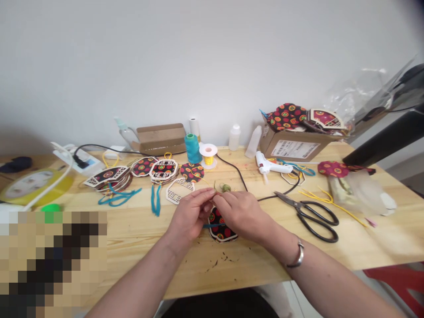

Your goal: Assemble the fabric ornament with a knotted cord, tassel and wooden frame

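Left hand (194,210), right hand (243,214): both pinching, we believe, green thread (215,185) (partly hidden) | patterned ornament (221,233): just beneath them | scissors (306,213): at right

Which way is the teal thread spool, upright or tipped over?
Upright: the teal thread spool stands on the table, its narrower top pointing up.

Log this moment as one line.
left hand, right hand: meeting, grip unclear | below hands: patterned ornament | to right: scissors on table | farther back: glue gun
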Motion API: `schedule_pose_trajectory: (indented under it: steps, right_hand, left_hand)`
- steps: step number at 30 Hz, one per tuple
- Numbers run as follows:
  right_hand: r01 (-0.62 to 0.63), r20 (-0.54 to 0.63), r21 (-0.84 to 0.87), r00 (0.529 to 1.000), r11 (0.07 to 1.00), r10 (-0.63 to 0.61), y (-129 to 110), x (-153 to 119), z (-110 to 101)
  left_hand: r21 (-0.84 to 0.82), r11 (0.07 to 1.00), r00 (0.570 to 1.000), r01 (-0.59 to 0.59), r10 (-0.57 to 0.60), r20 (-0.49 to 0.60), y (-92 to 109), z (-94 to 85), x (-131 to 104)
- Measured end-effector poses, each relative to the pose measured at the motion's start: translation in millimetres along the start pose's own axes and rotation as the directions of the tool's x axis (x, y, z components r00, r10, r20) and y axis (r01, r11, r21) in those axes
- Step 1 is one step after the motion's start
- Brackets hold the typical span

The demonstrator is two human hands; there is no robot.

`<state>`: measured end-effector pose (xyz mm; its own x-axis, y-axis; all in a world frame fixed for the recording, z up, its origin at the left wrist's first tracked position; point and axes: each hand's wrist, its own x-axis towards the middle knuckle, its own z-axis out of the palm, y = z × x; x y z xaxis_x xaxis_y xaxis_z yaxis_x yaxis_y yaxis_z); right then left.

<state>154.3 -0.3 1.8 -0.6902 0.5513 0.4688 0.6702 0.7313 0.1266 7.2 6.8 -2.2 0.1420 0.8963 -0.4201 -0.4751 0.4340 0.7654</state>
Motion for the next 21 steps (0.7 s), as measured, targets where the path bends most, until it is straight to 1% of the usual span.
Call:
schedule_pose_trajectory:
  steps: [5,8,10,11,12,13,14,15,16,17,18,19,20,21]
  right_hand:
    - [0.036,0.008,-0.066,0.999,0.997,-0.035,-3.5,2.5,-1.9]
    - [0.057,0.007,-0.040,0.998,0.998,-0.057,-4.0,1.9,-1.4]
    - [0.073,0.000,0.043,0.997,0.996,-0.073,-2.4,1.0,-1.8]
    - [0.055,-0.013,0.109,0.998,0.992,-0.054,-1.0,0.6,-2.3]
    - [0.008,-0.033,0.193,0.999,0.981,-0.001,0.8,0.3,-2.9]
    - [-0.076,-0.050,0.288,0.994,0.955,0.094,2.9,0.3,-3.4]
    - [-0.191,-0.048,0.390,0.973,0.901,0.227,5.1,0.7,-3.7]
    - [-0.317,-0.012,0.494,0.929,0.810,0.371,7.4,1.3,-3.5]
    - [-0.431,0.062,0.589,0.867,0.684,0.494,9.6,2.4,-2.8]
    - [-0.518,0.163,0.667,0.803,0.536,0.574,11.4,3.6,-1.5]
    - [-0.573,0.273,0.726,0.747,0.381,0.606,12.9,5.1,0.1]
    - [-0.601,0.375,0.765,0.708,0.232,0.599,13.8,6.6,1.9]
    - [-0.605,0.450,0.790,0.683,0.100,0.575,14.1,8.1,3.7]
    - [-0.596,0.499,0.803,0.666,-0.008,0.555,14.1,9.4,5.2]
  left_hand:
    - [-0.040,0.999,1.000,0.020,-0.020,0.007,-0.4,1.5,0.9]
    - [-0.035,0.999,1.000,0.024,-0.024,-0.015,-0.7,1.8,1.2]
    - [-0.024,0.999,0.999,0.026,-0.027,-0.037,-1.0,1.3,1.1]
    - [-0.021,0.999,0.999,0.026,-0.026,-0.041,-1.1,0.9,1.1]
    - [-0.019,1.000,0.999,0.022,-0.023,-0.035,-1.2,0.5,1.0]
    - [-0.015,1.000,1.000,0.014,-0.015,-0.025,-1.2,0.1,0.8]
    - [-0.007,1.000,1.000,0.000,0.000,-0.015,-1.2,-0.2,0.5]
    - [0.005,1.000,1.000,-0.017,0.017,-0.008,-1.2,-0.2,0.1]
    - [0.023,0.999,0.999,-0.033,0.033,-0.006,-1.1,0.1,-0.5]
    - [0.042,0.998,0.999,-0.044,0.044,-0.012,-1.1,0.6,-1.3]
    - [0.061,0.997,0.998,-0.050,0.052,-0.021,-1.1,1.3,-2.3]
    - [0.077,0.996,0.998,-0.052,0.055,-0.027,-1.2,2.2,-3.4]
    - [0.091,0.995,0.998,-0.050,0.053,-0.026,-1.4,3.1,-4.4]
    - [0.103,0.994,0.999,-0.045,0.047,-0.021,-1.7,4.0,-5.4]
